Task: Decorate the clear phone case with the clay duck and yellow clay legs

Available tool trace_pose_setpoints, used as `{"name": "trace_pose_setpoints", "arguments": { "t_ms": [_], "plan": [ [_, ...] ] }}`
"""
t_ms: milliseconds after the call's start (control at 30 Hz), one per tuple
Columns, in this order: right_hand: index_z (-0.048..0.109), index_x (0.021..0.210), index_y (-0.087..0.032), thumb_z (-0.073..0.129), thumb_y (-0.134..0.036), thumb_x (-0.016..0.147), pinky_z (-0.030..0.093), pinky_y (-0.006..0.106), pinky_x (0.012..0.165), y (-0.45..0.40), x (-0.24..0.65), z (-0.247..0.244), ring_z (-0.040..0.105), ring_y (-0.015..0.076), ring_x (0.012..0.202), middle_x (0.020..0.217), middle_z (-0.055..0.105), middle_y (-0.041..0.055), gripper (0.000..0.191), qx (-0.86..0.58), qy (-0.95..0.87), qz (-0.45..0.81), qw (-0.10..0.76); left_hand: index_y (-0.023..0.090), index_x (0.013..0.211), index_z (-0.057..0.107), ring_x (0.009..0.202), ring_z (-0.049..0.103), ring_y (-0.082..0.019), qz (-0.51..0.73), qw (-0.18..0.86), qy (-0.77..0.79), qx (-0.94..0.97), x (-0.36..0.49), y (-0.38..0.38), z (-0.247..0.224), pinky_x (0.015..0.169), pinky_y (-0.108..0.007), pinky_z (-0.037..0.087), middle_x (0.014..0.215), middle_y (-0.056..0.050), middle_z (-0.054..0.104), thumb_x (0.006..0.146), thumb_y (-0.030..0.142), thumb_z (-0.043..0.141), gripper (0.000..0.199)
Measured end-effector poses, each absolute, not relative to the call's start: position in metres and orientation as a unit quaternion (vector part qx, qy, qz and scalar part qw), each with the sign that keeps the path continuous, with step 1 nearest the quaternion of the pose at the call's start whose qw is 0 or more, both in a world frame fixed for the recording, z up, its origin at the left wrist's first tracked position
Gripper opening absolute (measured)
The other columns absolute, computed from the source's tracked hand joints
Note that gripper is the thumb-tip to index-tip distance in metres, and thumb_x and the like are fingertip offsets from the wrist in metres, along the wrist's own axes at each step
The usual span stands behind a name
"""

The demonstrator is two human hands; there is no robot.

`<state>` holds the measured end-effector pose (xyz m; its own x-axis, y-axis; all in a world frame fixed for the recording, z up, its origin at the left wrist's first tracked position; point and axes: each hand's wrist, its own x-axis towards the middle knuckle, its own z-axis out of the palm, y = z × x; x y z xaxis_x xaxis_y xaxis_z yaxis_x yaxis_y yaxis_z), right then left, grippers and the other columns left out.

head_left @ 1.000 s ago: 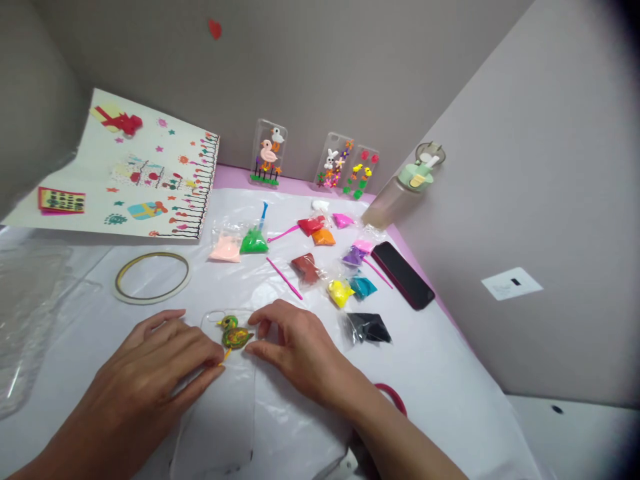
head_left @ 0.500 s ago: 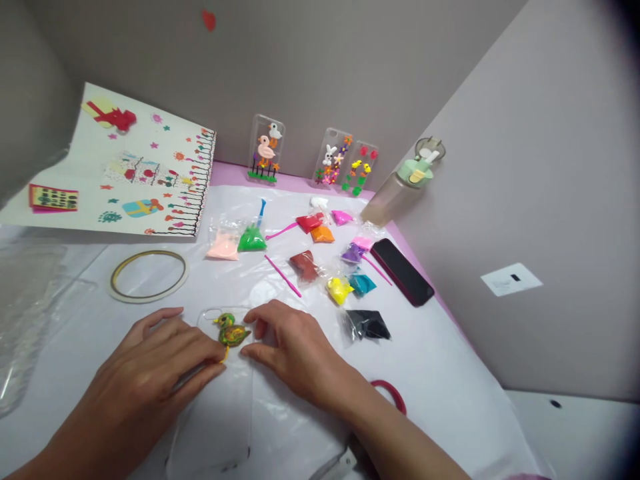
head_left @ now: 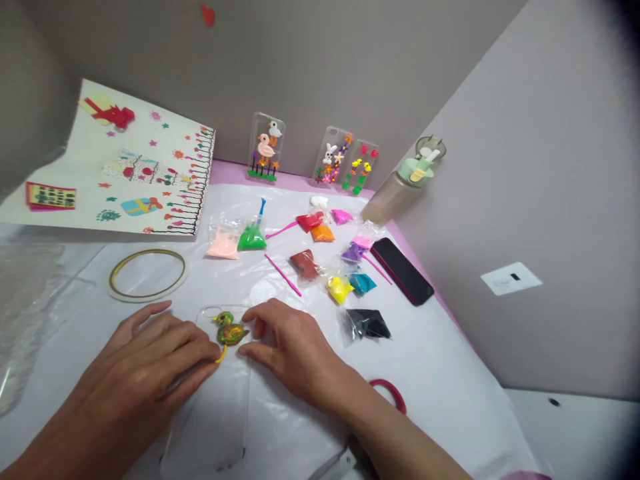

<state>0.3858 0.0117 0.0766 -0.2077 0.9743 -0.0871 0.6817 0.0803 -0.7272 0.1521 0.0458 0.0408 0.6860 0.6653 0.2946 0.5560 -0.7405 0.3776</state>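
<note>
A clear phone case (head_left: 215, 413) lies flat in front of me, bearing a green, yellow and brown clay duck (head_left: 231, 332) near its top. Below the duck's body hangs a thin yellow clay strip (head_left: 221, 353), like a leg. My left hand (head_left: 150, 367) has thumb and index fingertip closed at the strip's lower end. On the other side, my right hand (head_left: 295, 353) rests by the case's right edge, thumb and index finger apart around the duck's tail. It holds nothing that I can see.
Several clay packets lie ahead, including green (head_left: 253, 237), yellow (head_left: 340, 290) and black (head_left: 370, 324). A pink tool (head_left: 283, 275), tape roll (head_left: 114, 283), phone (head_left: 403, 272), bottle (head_left: 395, 197) and red-handled scissors (head_left: 395, 393) surround them. Decorated cases (head_left: 267, 148) lean on the wall.
My left hand has shifted slightly left, and more of the yellow strip shows at its fingertips. The case and duck appear slightly further left. My right hand has barely moved.
</note>
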Motion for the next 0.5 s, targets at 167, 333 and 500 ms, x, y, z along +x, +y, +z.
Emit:
{"name": "trace_pose_setpoints", "arguments": {
  "t_ms": [167, 333, 500],
  "plan": [
    [0.067, 0.115, -0.022, 0.082, -0.023, 0.086, 0.045, 0.027, 0.076, 0.0114, 0.384, 0.0766, 0.063, 0.015, 0.084, 0.097, 0.069, -0.0008, 0.033, -0.588, -0.709, 0.329, 0.208, 0.036, 0.088, 0.07, 0.082, 0.067, -0.023, 0.206, 0.119, 0.338, 0.911, 0.1509, 0.0476, 0.0389, 0.116, -0.055, 0.025, 0.083, 0.005, 0.075, 0.1, 0.034, 0.046, 0.027],
    [0.067, 0.115, -0.022, 0.082, -0.022, 0.085, 0.045, 0.027, 0.075, 0.0118, 0.3841, 0.0746, 0.064, 0.0148, 0.084, 0.098, 0.07, -0.0007, 0.033, -0.589, -0.709, 0.324, 0.213, 0.035, 0.09, 0.069, 0.083, 0.069, -0.023, 0.215, 0.128, 0.341, 0.906, 0.1504, 0.0484, 0.0398, 0.115, -0.056, 0.026, 0.084, 0.004, 0.074, 0.101, 0.035, 0.046, 0.026],
    [0.071, 0.106, -0.022, 0.074, -0.024, 0.093, 0.046, 0.023, 0.074, 0.0095, 0.3831, 0.0787, 0.065, 0.0123, 0.082, 0.095, 0.069, -0.0014, 0.014, -0.571, -0.718, 0.311, 0.25, 0.035, 0.09, 0.069, 0.082, 0.068, -0.021, 0.228, 0.14, 0.338, 0.902, 0.1518, 0.047, 0.0411, 0.118, -0.053, 0.022, 0.083, 0.005, 0.073, 0.102, 0.034, 0.045, 0.027]
  ]
}}
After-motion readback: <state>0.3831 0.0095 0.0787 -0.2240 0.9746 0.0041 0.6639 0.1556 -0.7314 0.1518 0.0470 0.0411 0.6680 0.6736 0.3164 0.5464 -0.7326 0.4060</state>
